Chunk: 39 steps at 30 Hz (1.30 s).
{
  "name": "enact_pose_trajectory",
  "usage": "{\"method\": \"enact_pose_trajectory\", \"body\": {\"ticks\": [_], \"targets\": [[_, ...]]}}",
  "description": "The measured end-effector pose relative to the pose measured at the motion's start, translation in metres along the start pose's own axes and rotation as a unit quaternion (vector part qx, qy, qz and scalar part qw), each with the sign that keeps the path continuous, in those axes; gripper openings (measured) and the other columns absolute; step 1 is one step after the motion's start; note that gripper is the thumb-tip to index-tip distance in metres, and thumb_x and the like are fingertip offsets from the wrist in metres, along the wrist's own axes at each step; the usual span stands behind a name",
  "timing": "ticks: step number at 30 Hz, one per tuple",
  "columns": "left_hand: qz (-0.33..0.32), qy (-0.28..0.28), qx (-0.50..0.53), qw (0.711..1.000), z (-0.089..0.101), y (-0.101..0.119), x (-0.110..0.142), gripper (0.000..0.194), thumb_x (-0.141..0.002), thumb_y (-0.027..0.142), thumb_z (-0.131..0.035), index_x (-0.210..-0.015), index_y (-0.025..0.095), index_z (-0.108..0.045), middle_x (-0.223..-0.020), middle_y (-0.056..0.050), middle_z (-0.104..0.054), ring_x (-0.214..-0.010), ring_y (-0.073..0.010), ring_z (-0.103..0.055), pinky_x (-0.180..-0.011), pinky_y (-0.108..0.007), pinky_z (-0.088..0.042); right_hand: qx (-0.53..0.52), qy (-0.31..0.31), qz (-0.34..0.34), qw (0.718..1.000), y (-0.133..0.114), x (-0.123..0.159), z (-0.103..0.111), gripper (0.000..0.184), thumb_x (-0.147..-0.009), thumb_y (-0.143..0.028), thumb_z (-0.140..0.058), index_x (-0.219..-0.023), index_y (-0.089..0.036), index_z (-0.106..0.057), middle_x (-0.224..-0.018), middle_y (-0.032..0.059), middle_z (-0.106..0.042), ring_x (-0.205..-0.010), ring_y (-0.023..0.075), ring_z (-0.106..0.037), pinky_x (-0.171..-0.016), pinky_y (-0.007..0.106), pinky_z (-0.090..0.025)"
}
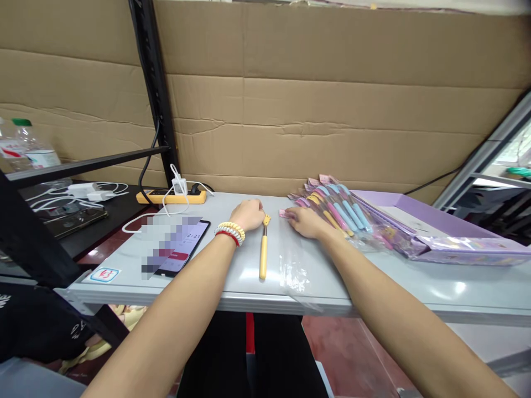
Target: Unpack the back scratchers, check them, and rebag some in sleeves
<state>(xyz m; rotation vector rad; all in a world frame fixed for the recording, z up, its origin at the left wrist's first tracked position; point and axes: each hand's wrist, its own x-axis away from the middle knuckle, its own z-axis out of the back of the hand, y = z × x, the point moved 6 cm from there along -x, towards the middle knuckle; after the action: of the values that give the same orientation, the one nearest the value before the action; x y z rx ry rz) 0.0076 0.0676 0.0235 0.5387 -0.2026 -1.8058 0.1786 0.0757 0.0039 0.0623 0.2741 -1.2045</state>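
Note:
A yellow-handled stick with a short metal rod and a small claw-like head, which looks like a back scratcher (263, 257), lies upright in view on the grey table. Beside its head rests my left hand (248, 214), fingers curled in; whether they touch the head or hold anything is hidden. My right hand (307, 220) pinches the pink top card of a clear plastic bag (295, 273), which lies flat and reaches over the table's front edge. Just beyond that hand is a pile of bagged sticks (342, 207) with blue, pink and yellow handles.
On the right stands a purple open box (468, 251). A phone (185, 246) lies left of my left forearm. Behind it, a yellow power strip (155, 197) carries a white charger (180, 185) and cables. Cardboard (332, 110) walls the back; a black shelf post (155, 83) rises at left.

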Motion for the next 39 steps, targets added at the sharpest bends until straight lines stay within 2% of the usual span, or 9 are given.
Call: {"method": "enact_pose_trajectory", "body": {"ticks": [3,8,13,18,22,28,32,36,39], "targets": [[-0.006,0.0,-0.001,1.0,0.0,0.002,0.001,0.031,-0.078,0.023,-0.046,-0.101,0.017,-0.065,-0.107,-0.012,-0.068,-0.1,-0.0246,-0.061,-0.083,-0.031,-0.044,0.003,-0.055,0.009,0.998,-0.002,-0.001,-0.007,0.036,-0.084,-0.013,-0.044,-0.114,-0.014,-0.064,-0.117,0.0109,-0.064,-0.106,0.0209,-0.059,-0.09,0.026,-0.04],[-0.019,0.006,0.012,1.0,0.0,0.001,0.0,0.029,-0.078,0.023,-0.046,-0.098,0.016,-0.066,-0.104,-0.012,-0.068,-0.098,-0.0245,-0.061,-0.083,-0.03,-0.044,0.001,-0.035,-0.013,0.999,-0.002,0.002,0.002,0.035,-0.081,-0.011,-0.048,-0.112,-0.014,-0.064,-0.103,0.0097,-0.069,-0.091,0.02,-0.062,-0.077,0.025,-0.042],[-0.026,0.006,0.018,0.999,-0.001,0.0,-0.001,0.028,-0.078,0.024,-0.046,-0.096,0.016,-0.067,-0.101,-0.012,-0.069,-0.095,-0.0238,-0.062,-0.08,-0.029,-0.044,-0.01,-0.063,0.016,0.998,-0.001,0.004,-0.001,0.032,-0.081,-0.012,-0.048,-0.108,-0.017,-0.066,-0.105,0.0079,-0.068,-0.092,0.0198,-0.061,-0.078,0.024,-0.041],[-0.034,0.009,0.011,0.999,0.0,0.003,0.0,0.027,-0.079,0.022,-0.045,-0.094,0.017,-0.067,-0.1,-0.011,-0.069,-0.094,-0.0228,-0.062,-0.079,-0.029,-0.044,-0.002,-0.055,0.006,0.998,0.004,0.002,-0.002,0.03,-0.083,-0.02,-0.05,-0.11,-0.018,-0.064,-0.101,0.0096,-0.068,-0.088,0.0201,-0.061,-0.075,0.024,-0.041],[-0.044,0.011,0.007,0.999,0.001,0.007,0.001,0.027,-0.079,0.023,-0.045,-0.093,0.017,-0.067,-0.099,-0.01,-0.069,-0.092,-0.0224,-0.062,-0.078,-0.029,-0.044,0.005,-0.065,0.01,0.998,0.005,0.003,-0.001,0.026,-0.083,-0.021,-0.05,-0.103,-0.018,-0.067,-0.098,0.0093,-0.069,-0.088,0.0203,-0.061,-0.074,0.025,-0.042],[-0.059,0.025,0.011,0.998,0.001,0.007,0.0,0.026,-0.079,0.023,-0.044,-0.091,0.017,-0.067,-0.097,-0.009,-0.069,-0.09,-0.0217,-0.062,-0.079,-0.029,-0.044,-0.02,-0.051,0.024,0.998,0.002,0.007,0.004,0.03,-0.082,-0.017,-0.053,-0.108,-0.019,-0.067,-0.101,0.008,-0.07,-0.093,0.0195,-0.062,-0.082,0.023,-0.042],[-0.051,0.037,0.025,0.998,0.001,0.0,-0.003,0.025,-0.08,0.023,-0.045,-0.09,0.017,-0.067,-0.094,-0.009,-0.07,-0.087,-0.0207,-0.062,-0.078,-0.028,-0.044,0.004,-0.042,0.012,0.999,0.003,0.006,0.002,0.039,-0.08,-0.012,-0.05,-0.117,-0.016,-0.063,-0.1,0.0092,-0.07,-0.091,0.0205,-0.063,-0.079,0.025,-0.044],[-0.051,0.057,0.04,0.996,0.003,-0.004,-0.004,0.026,-0.08,0.021,-0.044,-0.091,0.017,-0.067,-0.092,-0.008,-0.07,-0.085,-0.0189,-0.061,-0.077,-0.027,-0.044,0.021,-0.018,0.017,0.999,0.001,0.007,0.004,0.044,-0.075,-0.006,-0.047,-0.115,-0.014,-0.063,-0.095,0.0101,-0.07,-0.087,0.0205,-0.063,-0.076,0.026,-0.044],[-0.07,0.066,0.071,0.993,0.004,0.004,-0.001,0.025,-0.082,0.025,-0.044,-0.09,0.017,-0.067,-0.09,-0.006,-0.069,-0.083,-0.0173,-0.06,-0.075,-0.025,-0.043,-0.054,0.032,0.033,0.997,-0.005,0.011,0.014,0.043,-0.071,-0.004,-0.047,-0.109,-0.013,-0.064,-0.087,0.0081,-0.069,-0.08,0.0174,-0.062,-0.074,0.024,-0.044]]}}
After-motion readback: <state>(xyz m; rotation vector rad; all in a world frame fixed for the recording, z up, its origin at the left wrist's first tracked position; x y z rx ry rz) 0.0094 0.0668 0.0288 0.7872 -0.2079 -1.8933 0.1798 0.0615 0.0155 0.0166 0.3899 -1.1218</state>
